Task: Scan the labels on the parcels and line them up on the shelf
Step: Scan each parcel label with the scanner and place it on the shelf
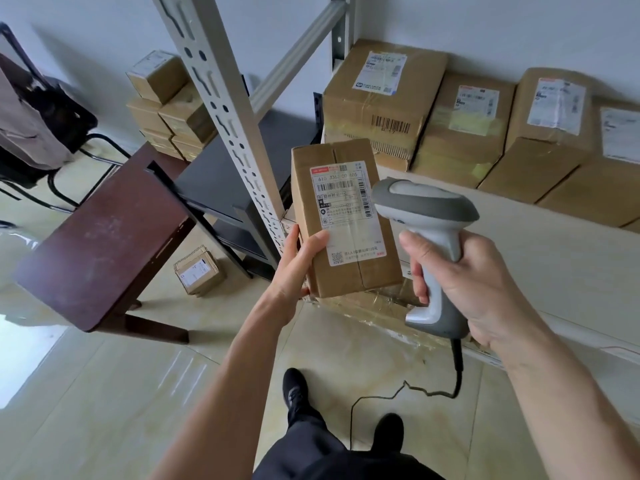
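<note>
My left hand [294, 268] grips a small brown cardboard parcel [367, 268] by its lower left edge, thumb on the front. Its white shipping label [343, 213] with barcodes faces me. My right hand [460, 282] holds a grey and white barcode scanner [424, 216] by its handle, the head right beside the parcel's label. The scanner's black cable [457, 372] trails down to the floor. The light wooden shelf [554, 258] lies behind both hands, with several labelled cardboard parcels [381, 98] lined up along its back against the wall.
A perforated metal shelf upright [228, 123] rises just left of the parcel. A dark wooden table [104, 251] stands at the left, a small box [199, 275] on the floor beside it. More boxes [166, 105] are stacked by the wall. A black chair [41, 133] is far left.
</note>
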